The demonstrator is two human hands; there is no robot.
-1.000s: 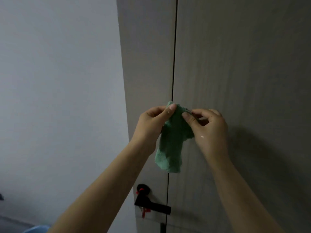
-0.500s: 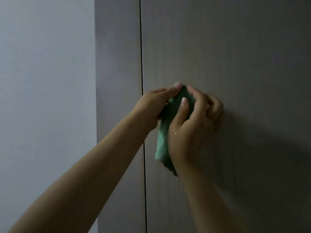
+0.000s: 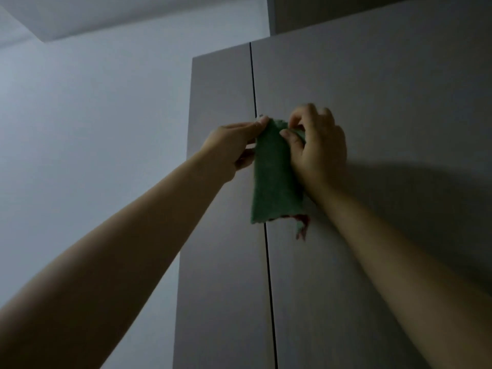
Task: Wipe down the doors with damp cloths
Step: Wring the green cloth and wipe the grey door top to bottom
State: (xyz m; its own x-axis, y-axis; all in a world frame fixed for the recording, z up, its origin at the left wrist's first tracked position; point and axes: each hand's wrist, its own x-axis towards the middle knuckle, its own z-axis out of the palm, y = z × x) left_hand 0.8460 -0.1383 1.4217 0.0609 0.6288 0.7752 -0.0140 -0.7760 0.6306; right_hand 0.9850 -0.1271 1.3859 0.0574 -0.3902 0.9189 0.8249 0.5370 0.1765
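A green cloth (image 3: 274,179) hangs folded in front of the upper part of the grey door (image 3: 386,102), covering the dark gap beside the narrow door frame panel (image 3: 221,102). My left hand (image 3: 234,145) pinches the cloth's top left corner with thumb and fingertips. My right hand (image 3: 316,145) grips the cloth's top right part, fingers curled round it, close to or against the door face. A reddish edge shows at the cloth's lower right corner.
A pale wall (image 3: 93,129) fills the left side, with the ceiling (image 3: 119,14) above it. The door's top edge lies just above my hands, and a darker panel (image 3: 346,9) sits over it.
Both hands have risen with the cloth from mid-door height to near the door's top. My view has tilted upward, so the black handle has dropped out of sight.
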